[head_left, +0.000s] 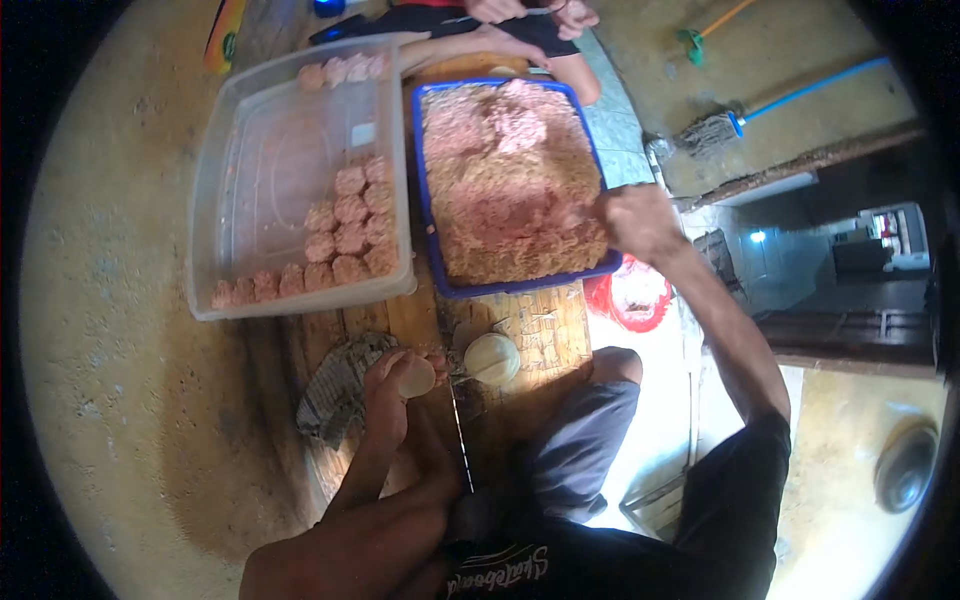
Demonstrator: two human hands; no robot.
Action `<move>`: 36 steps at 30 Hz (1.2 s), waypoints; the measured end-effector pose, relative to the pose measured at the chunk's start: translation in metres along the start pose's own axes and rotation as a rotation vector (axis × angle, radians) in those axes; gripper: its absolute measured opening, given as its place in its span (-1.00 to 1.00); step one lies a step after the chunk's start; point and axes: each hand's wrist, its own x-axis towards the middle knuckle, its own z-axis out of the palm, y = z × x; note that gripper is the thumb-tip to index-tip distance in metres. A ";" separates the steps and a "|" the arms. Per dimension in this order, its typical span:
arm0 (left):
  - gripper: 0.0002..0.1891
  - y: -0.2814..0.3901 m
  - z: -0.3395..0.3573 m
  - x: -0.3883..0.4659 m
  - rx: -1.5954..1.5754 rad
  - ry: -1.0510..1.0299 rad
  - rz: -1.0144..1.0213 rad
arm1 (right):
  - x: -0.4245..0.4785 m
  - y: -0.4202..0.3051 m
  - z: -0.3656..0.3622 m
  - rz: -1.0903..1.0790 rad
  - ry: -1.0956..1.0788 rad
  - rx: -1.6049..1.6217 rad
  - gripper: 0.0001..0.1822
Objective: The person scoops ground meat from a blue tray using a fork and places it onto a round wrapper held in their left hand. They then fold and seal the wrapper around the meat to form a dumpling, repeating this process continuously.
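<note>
My left hand [386,382] holds a thin, pale round dough wrapper [416,377] above the wooden bench. Close to its right lies a pale round stack [492,358], apparently more wrappers. At the right rim of a blue plastic tray [517,287], my right hand [641,221] is curled in a fist around a utensil [582,215], blurred and mostly hidden. The utensil's end meets the pinkish minced filling [517,180] heaped in the tray. Left of the tray, a clear plastic bin [262,180] contains several filled dumplings [350,208] along its right and near sides.
A grey striped cloth [345,382] lies by my left hand. Below the tray's right corner stands a red container [637,296]. Across the bench sits another person, whose hands [499,9] hold a thin tool. A mop [712,135] lies at the upper right.
</note>
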 end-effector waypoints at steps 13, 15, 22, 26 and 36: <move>-0.47 0.021 0.094 0.025 -0.250 -0.306 0.113 | -0.088 -0.121 -0.092 0.139 0.364 0.795 -0.80; -0.52 0.020 0.122 0.013 -0.189 -0.322 0.105 | -0.092 -0.155 -0.081 0.159 0.324 0.797 -0.78; -0.69 0.024 0.088 0.011 -0.184 -0.118 0.207 | -0.106 -0.159 -0.070 0.219 0.298 0.668 -0.77; -0.66 0.046 0.068 0.003 -0.141 -0.206 0.152 | -0.099 -0.173 -0.105 0.424 0.326 0.838 -0.83; 0.01 0.062 0.058 -0.007 -0.727 -0.367 0.098 | -0.064 -0.253 -0.067 0.278 0.151 1.141 -0.91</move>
